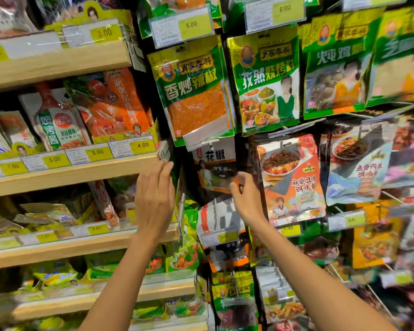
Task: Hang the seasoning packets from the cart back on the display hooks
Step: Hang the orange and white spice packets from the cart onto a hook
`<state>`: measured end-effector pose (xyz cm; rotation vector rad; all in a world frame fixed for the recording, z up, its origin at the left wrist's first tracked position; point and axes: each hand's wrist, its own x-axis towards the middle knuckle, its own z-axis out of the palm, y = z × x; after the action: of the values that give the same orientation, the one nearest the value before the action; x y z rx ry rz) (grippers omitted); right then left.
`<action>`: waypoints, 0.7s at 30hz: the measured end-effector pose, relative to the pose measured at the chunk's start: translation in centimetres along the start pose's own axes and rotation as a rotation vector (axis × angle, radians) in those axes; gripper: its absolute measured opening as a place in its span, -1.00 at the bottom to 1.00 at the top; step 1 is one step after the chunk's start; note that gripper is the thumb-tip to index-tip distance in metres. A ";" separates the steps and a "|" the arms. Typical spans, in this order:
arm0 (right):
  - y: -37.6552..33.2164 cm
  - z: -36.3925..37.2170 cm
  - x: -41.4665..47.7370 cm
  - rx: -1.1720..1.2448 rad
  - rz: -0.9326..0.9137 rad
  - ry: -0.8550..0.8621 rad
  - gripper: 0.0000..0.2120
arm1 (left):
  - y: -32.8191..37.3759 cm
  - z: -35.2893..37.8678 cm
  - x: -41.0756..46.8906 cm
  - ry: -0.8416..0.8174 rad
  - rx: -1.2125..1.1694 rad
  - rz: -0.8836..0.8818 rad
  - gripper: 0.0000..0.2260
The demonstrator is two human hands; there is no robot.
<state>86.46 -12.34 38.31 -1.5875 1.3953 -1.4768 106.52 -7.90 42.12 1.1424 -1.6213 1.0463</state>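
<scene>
Right hand [245, 195] pinching bottom corner of white peppercorn packet [214, 163]. Packet hangs on hook [210, 143] right under big chili packet [196, 91], beside mapo tofu pack [292, 177]. Left hand [154, 194] up by wooden shelf [69, 173] end, fingers straight, together, holding nothing.

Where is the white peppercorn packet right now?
Head view, centre: the white peppercorn packet hangs below the green chili packet, left of the orange tofu-sauce packet, its lower corner pinched by the right hand.
</scene>
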 end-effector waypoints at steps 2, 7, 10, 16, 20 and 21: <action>0.9 -1.5 -2.5 0.032 -0.028 0.015 -0.71 | 2.8 0.4 -1.7 -0.067 -0.109 -0.029 -0.77; 6.5 -8.3 -9.6 0.020 0.135 0.046 -0.78 | 12.9 1.5 -7.1 -0.479 -0.632 -0.431 -0.81; 10.9 -14.0 -14.7 0.018 0.272 0.140 -0.76 | 20.1 2.1 -10.4 -0.732 -0.897 -0.731 -0.79; 18.5 -27.4 -26.3 -0.081 0.563 0.289 -0.65 | 36.3 1.0 -16.7 -1.177 -1.216 -0.928 -0.76; 21.7 -36.5 -33.0 -0.152 0.717 0.396 -0.68 | 46.8 -1.1 -20.3 -1.406 -1.216 -0.831 -0.82; 22.5 -38.8 -34.5 -0.182 0.747 0.418 -0.70 | 49.2 -1.8 -21.1 -1.456 -1.213 -0.748 -0.82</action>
<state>48.06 22.04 14.91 -0.6952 2.1027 -1.2559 63.67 9.79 15.19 1.3432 -1.8932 -1.4702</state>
